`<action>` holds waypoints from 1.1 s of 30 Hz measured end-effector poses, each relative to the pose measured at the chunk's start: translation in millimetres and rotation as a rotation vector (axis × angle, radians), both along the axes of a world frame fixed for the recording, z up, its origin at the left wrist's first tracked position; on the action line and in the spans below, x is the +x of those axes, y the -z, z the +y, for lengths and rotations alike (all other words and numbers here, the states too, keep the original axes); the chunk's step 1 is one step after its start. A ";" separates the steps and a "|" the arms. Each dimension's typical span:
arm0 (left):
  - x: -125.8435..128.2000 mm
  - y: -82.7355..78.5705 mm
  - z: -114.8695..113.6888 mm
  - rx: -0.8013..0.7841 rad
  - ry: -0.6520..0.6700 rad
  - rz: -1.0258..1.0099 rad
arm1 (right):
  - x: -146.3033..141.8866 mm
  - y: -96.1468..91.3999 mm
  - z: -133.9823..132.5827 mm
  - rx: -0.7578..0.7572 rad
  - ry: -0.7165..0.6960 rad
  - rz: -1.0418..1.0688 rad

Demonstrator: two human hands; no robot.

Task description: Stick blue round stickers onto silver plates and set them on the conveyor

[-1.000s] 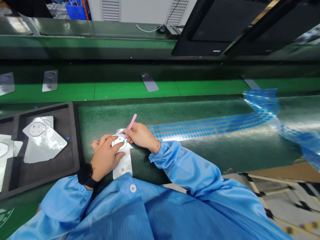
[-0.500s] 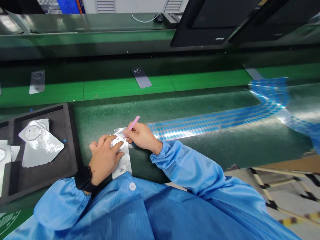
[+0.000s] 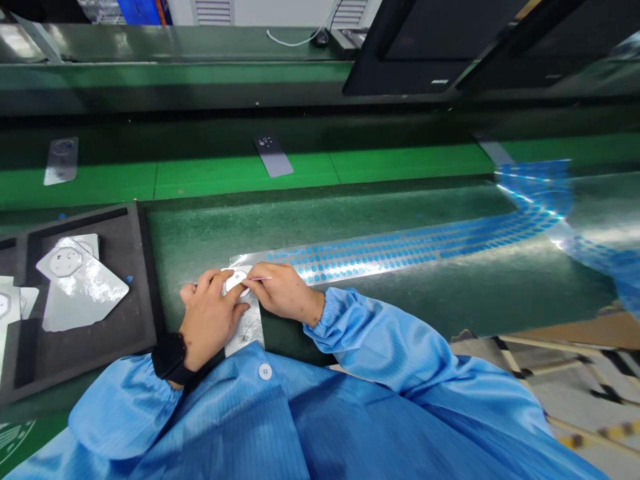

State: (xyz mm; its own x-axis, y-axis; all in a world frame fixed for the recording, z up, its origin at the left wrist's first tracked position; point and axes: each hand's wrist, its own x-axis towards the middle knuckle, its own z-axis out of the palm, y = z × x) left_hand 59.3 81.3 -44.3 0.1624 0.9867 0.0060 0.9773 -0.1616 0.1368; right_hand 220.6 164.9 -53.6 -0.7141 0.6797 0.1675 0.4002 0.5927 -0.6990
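Observation:
My left hand (image 3: 213,308) lies with its fingers spread over a silvery phone back panel (image 3: 249,333) on the green bench, pressing near its camera area. That panel has a white patch with small holes at its far end, partly hidden by my fingers. In my right hand (image 3: 283,290) is a thin pink stick-like tool (image 3: 263,278), pinched between thumb and fingers and held almost level. Its tip meets the panel's camera area beside my left index finger; exact contact cannot be made out. A clear sheet of blue dots (image 3: 350,257) runs rightward from the panel.
A dark tray (image 3: 145,267) on the left holds several silvery panels (image 3: 85,287). Beyond the bench, a green conveyor belt (image 3: 200,179) carries a grey panel (image 3: 273,155) and a silvery one (image 3: 62,161). Black monitors (image 3: 425,53) hang at upper right.
The pink tool has tipped from slanting upward to nearly level as my right hand rolled over. Panels on the belt have shifted left. My left hand stays in place.

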 end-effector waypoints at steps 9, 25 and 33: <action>0.8 -0.7 -0.3 -0.014 0.000 0.015 | 3.5 5.2 -3.1 0.089 0.009 -0.014; 5.6 -8.6 4.9 -0.082 -0.043 0.020 | 1.7 10.9 11.1 -0.581 0.272 0.274; 4.5 -6.5 4.5 -0.056 -0.050 0.008 | 0.4 7.3 6.1 -0.063 0.143 0.134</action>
